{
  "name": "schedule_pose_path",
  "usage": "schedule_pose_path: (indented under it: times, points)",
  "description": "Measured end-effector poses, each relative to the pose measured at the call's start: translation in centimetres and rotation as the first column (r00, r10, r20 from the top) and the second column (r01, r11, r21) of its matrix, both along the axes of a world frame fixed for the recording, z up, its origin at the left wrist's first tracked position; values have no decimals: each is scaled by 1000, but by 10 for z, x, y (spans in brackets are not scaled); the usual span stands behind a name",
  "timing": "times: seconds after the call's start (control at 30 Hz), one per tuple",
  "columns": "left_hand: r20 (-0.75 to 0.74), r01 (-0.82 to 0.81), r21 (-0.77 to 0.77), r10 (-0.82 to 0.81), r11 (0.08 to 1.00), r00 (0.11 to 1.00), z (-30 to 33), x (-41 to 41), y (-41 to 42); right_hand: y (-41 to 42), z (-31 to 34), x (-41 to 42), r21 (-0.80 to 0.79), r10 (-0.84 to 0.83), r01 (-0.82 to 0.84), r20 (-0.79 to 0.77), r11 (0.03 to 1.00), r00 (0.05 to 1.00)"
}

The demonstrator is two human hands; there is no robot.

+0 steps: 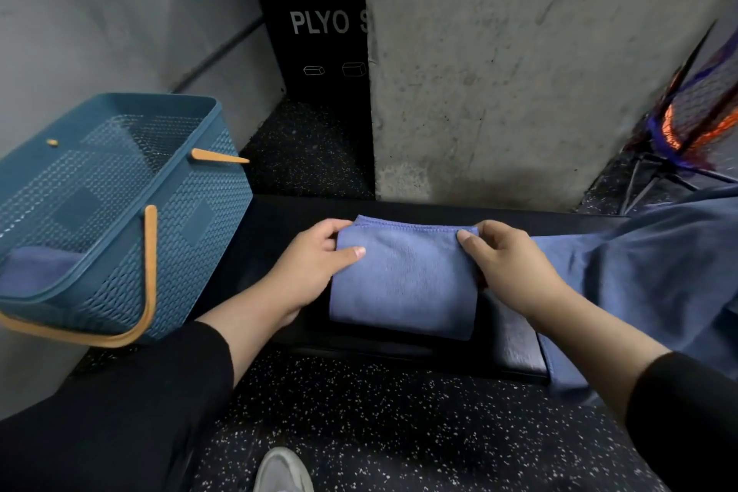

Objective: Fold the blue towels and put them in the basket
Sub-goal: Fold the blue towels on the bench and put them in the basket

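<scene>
A folded blue towel (403,276) lies on the black padded bench (279,224) in the middle of the view. My left hand (307,272) grips its left edge, thumb on top and fingers curled under. My right hand (507,264) grips its right edge the same way. More blue towels (647,276) lie spread loosely over the bench's right end. A teal plastic basket (207,220) with tan handles stands at the left, and a folded blue towel (36,268) lies inside it.
A concrete pillar (539,72) rises just behind the bench. A black plyo box (319,32) stands behind it at centre. A netted frame (695,120) leans at the far right. Speckled black rubber floor (379,423) lies below, with my grey shoe (281,471).
</scene>
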State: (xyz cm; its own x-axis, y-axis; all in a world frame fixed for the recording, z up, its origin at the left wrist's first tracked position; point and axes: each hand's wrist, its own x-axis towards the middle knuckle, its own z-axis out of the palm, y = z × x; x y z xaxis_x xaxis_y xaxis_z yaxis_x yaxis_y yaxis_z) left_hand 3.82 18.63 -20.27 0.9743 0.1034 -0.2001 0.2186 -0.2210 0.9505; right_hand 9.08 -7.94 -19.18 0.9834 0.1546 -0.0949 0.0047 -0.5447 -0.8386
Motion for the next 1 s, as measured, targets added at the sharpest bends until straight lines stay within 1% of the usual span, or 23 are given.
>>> schedule_pose_path:
  times: [0.03, 0.1, 0.13, 0.17, 0.2, 0.23, 0.27, 0.3, 0.37, 0.4, 0.43, 0.5, 0.53, 0.57, 0.6, 0.77, 0.93, 1.0]
  points:
    - [15, -57, 94, 56, 994, 998, -3, 8, -2, 2, -2, 7, -28, -13, 13, -7, 1000, 1000]
    - [56, -212, 278, 204, 937, 977, -10, 23, -3, 5, -7, 16, -139, -25, 22, -21, 990, 999]
    - [84, -263, 324, 249, 909, 965, -11, 27, -4, 6, -11, 19, -222, -31, 36, 27, 974, 999]
    - [124, -280, 364, 252, 888, 960, -13, 28, -3, 6, -15, 21, -300, -25, 59, 115, 952, 993]
    - [186, -266, 421, 205, 867, 961, -15, 27, -3, 6, -17, 21, -362, -3, 84, 217, 928, 976]
    - [260, -233, 502, 111, 833, 959, -17, 23, -2, 7, -19, 18, -395, 37, 89, 300, 914, 953]
    - [322, -189, 587, -13, 787, 947, -19, 19, -2, 9, -20, 14, -409, 100, 59, 356, 911, 929]
    - [348, -133, 669, -150, 732, 925, -21, 14, -2, 12, -20, 9, -408, 179, -5, 389, 913, 904]
    - [294, -15, 784, -350, 621, 889, -25, 7, -6, 19, -21, -5, -442, 337, -146, 392, 885, 856]
    - [229, 50, 828, -419, 558, 879, -26, 5, -10, 23, -23, -14, -485, 414, -217, 348, 847, 841]
    - [143, 119, 867, -471, 484, 871, -27, 4, -14, 26, -25, -21, -536, 480, -281, 275, 796, 833]
    - [-25, 230, 914, -519, 335, 855, -31, 2, -20, 27, -34, -30, -628, 563, -397, 80, 669, 822]
    - [-95, 280, 915, -521, 289, 848, -34, 1, -21, 25, -39, -32, -670, 578, -423, 12, 610, 816]
    - [-147, 321, 909, -516, 266, 844, -36, 1, -20, 22, -44, -34, -703, 581, -423, -18, 571, 814]
    - [-180, 348, 903, -514, 252, 839, -37, 1, -19, 20, -48, -34, -725, 576, -410, -23, 554, 817]
    - [-248, 396, 888, -483, 234, 840, -37, 1, -4, 12, -45, -32, -746, 504, -358, -35, 562, 863]
    - [-252, 401, 886, -485, 232, 837, -38, 1, 2, 5, -42, -25, -736, 480, -370, -70, 567, 874]
    - [-208, 360, 903, -497, 232, 842, -37, -1, 3, 3, -43, -26, -716, 491, -361, -29, 597, 870]
